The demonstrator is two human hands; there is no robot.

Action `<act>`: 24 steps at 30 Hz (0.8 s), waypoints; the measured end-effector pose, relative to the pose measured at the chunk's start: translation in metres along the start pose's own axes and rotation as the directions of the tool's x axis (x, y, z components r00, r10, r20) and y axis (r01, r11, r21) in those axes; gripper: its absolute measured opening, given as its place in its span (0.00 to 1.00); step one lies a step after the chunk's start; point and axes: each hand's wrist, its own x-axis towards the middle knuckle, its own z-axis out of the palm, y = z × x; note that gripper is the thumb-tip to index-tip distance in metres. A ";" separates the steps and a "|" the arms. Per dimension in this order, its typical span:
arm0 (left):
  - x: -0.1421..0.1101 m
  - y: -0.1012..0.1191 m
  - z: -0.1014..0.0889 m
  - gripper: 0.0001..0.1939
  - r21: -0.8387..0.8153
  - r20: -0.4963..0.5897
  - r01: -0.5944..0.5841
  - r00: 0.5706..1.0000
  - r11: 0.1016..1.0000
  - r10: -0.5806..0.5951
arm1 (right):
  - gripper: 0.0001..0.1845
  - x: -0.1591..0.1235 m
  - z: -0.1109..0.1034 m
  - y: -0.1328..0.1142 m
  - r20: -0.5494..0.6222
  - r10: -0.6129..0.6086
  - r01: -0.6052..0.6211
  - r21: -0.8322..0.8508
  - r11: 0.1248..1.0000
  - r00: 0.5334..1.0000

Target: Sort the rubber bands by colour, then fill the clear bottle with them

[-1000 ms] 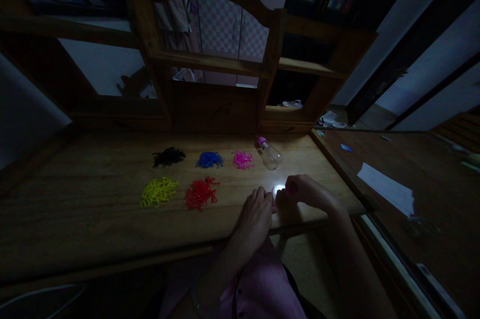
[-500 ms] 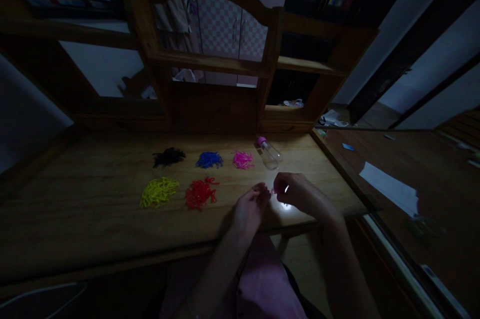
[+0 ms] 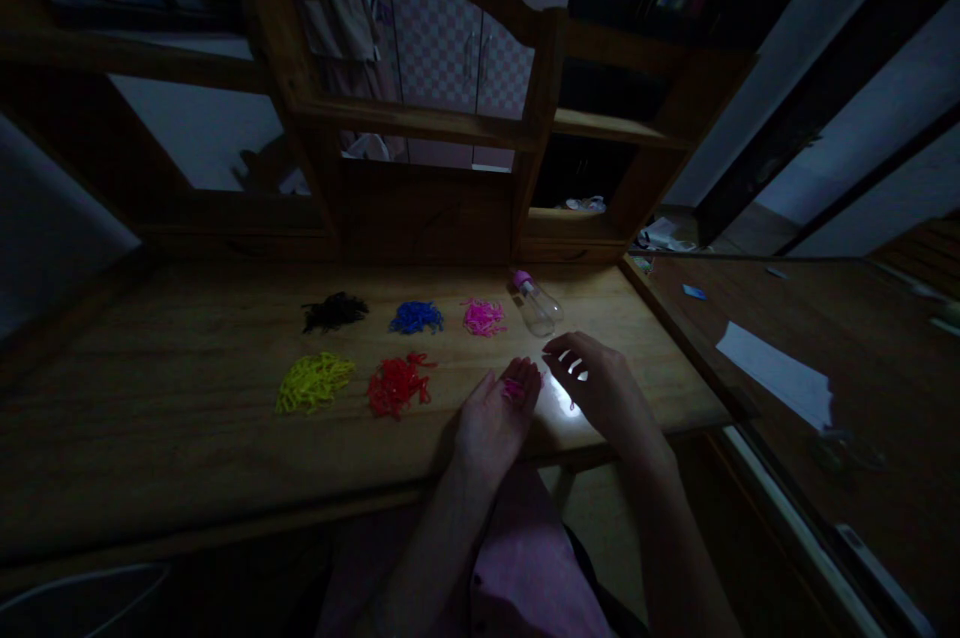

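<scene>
My left hand (image 3: 491, 423) is palm up and cupped, with a few small pink bands (image 3: 514, 389) lying on its fingers. Just to its right, my right hand (image 3: 600, 383) hovers with its fingers bent and apart, and nothing shows between them. A pile of pink bands (image 3: 484, 317) lies on the desk beyond my left hand. Near it a clear bottle with a pink top (image 3: 538, 303) rests on its side. Beneath my right hand, a tiny pink piece (image 3: 572, 405) shows in a bright patch of light.
Further left on the wooden desk (image 3: 187, 458) are loose piles of red bands (image 3: 399, 385), blue bands (image 3: 416, 317), yellow bands (image 3: 315, 382) and black bands (image 3: 334, 311). A wooden shelf frame (image 3: 427, 128) rises at the back. White paper (image 3: 776, 373) lies on a brown surface at right.
My left hand has turned its palm up and uncurled, showing the pink bands in it. My right hand's fingers have spread and come away from the left fingertips.
</scene>
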 end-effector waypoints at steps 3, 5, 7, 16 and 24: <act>-0.001 0.006 -0.005 0.18 -0.197 -0.012 0.058 0.998 0.979 -0.061 | 0.05 0.000 0.005 0.024 -0.037 0.070 -0.072 -0.051 0.996 0.997; -0.003 0.010 -0.008 0.18 -0.280 0.023 0.085 0.996 0.956 -0.082 | 0.06 0.000 0.014 0.037 -0.021 0.139 -0.141 -0.090 0.986 0.990; -0.007 0.012 -0.011 0.22 -0.252 0.073 0.087 0.995 0.964 -0.071 | 0.08 -0.001 0.023 0.043 -0.001 0.204 -0.202 -0.125 0.971 0.979; -0.012 0.018 -0.011 0.19 -0.224 0.016 0.074 0.997 0.972 -0.072 | 0.08 -0.006 0.056 0.029 -0.020 0.237 -0.232 -0.315 0.920 0.971; -0.004 0.015 -0.008 0.20 -0.258 0.039 0.028 0.999 0.966 -0.018 | 0.09 -0.009 0.033 0.000 -0.093 0.097 -0.102 -0.050 0.993 0.991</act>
